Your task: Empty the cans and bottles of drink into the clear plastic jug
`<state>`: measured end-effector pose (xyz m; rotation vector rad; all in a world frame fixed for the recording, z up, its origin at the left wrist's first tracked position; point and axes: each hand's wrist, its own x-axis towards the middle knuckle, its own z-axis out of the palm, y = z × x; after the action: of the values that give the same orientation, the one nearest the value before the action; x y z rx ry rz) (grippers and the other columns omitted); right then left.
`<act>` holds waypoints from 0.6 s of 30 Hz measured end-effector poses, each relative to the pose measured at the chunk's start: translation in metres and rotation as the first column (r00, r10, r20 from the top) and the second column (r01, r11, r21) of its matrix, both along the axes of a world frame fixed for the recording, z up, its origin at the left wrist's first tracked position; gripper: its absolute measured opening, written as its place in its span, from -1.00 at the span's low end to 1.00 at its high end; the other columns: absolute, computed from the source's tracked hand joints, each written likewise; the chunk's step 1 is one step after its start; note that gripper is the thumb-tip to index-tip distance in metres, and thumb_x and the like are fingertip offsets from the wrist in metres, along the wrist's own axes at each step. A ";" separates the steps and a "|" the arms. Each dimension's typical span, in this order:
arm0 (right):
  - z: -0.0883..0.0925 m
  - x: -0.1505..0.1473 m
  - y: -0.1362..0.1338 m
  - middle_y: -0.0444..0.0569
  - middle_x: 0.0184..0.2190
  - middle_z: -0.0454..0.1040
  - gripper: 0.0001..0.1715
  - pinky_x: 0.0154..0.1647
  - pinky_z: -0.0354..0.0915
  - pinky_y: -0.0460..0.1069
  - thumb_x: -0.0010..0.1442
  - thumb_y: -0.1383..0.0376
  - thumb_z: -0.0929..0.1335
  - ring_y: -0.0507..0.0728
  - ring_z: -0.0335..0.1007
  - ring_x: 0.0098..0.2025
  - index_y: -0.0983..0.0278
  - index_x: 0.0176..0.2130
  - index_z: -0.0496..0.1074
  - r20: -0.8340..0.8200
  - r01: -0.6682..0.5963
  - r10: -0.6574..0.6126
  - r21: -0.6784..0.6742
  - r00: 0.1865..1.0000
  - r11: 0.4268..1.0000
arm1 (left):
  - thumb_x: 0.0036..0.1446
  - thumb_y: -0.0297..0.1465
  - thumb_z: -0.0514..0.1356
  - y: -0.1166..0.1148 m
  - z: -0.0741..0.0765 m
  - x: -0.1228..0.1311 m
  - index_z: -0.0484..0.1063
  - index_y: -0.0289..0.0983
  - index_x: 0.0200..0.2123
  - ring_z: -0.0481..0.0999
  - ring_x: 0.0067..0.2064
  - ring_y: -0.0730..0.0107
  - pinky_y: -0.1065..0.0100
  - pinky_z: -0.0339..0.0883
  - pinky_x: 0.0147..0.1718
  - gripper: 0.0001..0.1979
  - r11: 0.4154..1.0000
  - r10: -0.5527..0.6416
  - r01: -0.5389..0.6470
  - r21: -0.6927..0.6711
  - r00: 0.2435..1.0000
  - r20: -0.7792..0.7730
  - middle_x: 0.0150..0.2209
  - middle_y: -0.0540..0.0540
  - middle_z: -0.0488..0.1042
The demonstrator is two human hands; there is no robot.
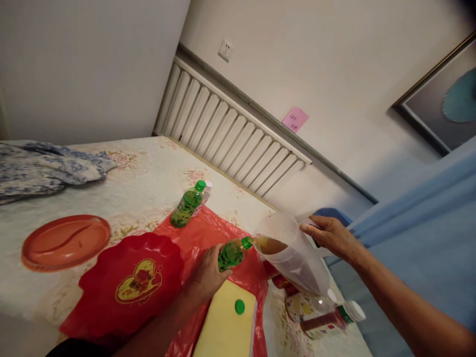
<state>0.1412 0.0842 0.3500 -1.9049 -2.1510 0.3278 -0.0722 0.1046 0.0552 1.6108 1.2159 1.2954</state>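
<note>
My left hand is wrapped round a small green bottle with its cap off, held over a red plastic sheet. My right hand grips the handle of a clear plastic jug, tilted so that its spout touches the bottle's mouth. Brown liquid lies at the jug's lip. A loose green cap rests on a yellow board just below the bottle.
Two capped bottles stand at the sheet's far edge. A red heart-patterned dish and an orange oval plate lie to the left. More bottles lie under the jug. A radiator runs along the wall.
</note>
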 end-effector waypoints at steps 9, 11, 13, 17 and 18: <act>0.000 -0.001 0.000 -0.17 -0.59 0.25 -0.46 -0.53 0.12 -0.09 0.12 -0.13 0.31 0.02 0.17 -0.51 0.29 -0.49 0.40 -0.015 -0.004 0.004 0.002 1.000 1.000 | -0.08 -0.46 0.30 0.000 0.000 -0.001 0.31 -0.26 0.02 0.45 0.00 0.18 0.19 0.30 0.00 -0.47 1.000 -0.015 0.015 -0.006 1.000 0.008 -0.06 -0.17 0.46; 0.000 -0.002 0.000 -0.17 -0.59 0.25 -0.46 -0.53 0.13 -0.09 0.12 -0.12 0.31 0.02 0.16 -0.51 0.29 -0.49 0.40 -0.023 -0.003 0.003 -0.004 1.000 1.000 | -0.08 -0.46 0.30 0.000 0.001 -0.001 0.32 -0.26 0.01 0.46 -0.01 0.18 0.19 0.30 -0.01 -0.48 1.000 -0.010 0.010 0.000 1.000 0.016 -0.06 -0.17 0.47; 0.000 -0.002 0.000 -0.16 -0.59 0.26 -0.46 -0.53 0.14 -0.09 0.12 -0.12 0.31 0.03 0.17 -0.51 0.29 -0.47 0.42 -0.028 -0.003 0.002 -0.010 1.000 1.000 | -0.09 -0.47 0.30 0.000 0.001 -0.001 0.32 -0.27 0.01 0.45 0.00 0.18 0.19 0.30 -0.01 -0.47 1.000 -0.005 0.005 0.003 1.000 0.020 -0.06 -0.17 0.47; 0.000 0.000 0.002 -0.16 -0.58 0.31 -0.47 -0.51 0.16 -0.08 0.13 -0.11 0.31 0.05 0.21 -0.49 0.30 -0.44 0.46 -0.003 -0.007 0.008 0.003 1.000 1.000 | -0.08 -0.48 0.30 0.000 0.002 -0.001 0.31 -0.26 0.02 0.44 0.00 0.18 0.19 0.30 0.00 -0.47 1.000 -0.009 0.009 -0.014 1.000 0.008 -0.06 -0.16 0.46; 0.001 0.000 0.002 -0.16 -0.58 0.31 -0.48 -0.51 0.16 -0.07 0.13 -0.10 0.31 0.05 0.22 -0.49 0.30 -0.44 0.46 0.006 -0.009 0.008 0.007 1.000 1.000 | -0.08 -0.48 0.30 0.000 0.002 -0.001 0.31 -0.26 0.01 0.44 0.01 0.18 0.19 0.29 0.01 -0.47 1.000 -0.009 0.009 -0.014 1.000 0.007 -0.06 -0.16 0.45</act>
<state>0.1412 0.0864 0.3505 -1.8958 -2.1616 0.3171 -0.0732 0.1041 0.0571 1.5990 1.2095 1.2835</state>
